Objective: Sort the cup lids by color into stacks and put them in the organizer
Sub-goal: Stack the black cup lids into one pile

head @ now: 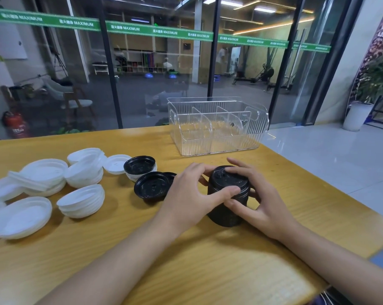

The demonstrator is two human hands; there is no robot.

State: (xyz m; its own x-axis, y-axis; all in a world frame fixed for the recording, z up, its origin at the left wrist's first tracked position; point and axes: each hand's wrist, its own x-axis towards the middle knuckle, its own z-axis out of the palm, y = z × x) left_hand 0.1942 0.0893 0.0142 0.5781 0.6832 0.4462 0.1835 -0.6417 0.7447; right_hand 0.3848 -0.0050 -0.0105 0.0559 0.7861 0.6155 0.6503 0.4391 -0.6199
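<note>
A tall stack of black lids (227,208) stands upright on the wooden table (142,260), right of centre. My left hand (190,194) grips its left side, thumb across the top rim. My right hand (258,201) wraps its right side, fingers on the top lid. Two loose black lids (152,187) lie overlapping just left of my left hand. Another black lid (140,165) rests upside down on a white one. Several white lids (83,200) lie in loose piles across the table's left half. The clear plastic organizer (217,146), with dividers, stands empty at the far edge.
A glass wall runs directly behind the table's far edge. The table's right edge drops off to a tiled floor (329,155). Bare wood lies between the black stack and the organizer, and along the near side.
</note>
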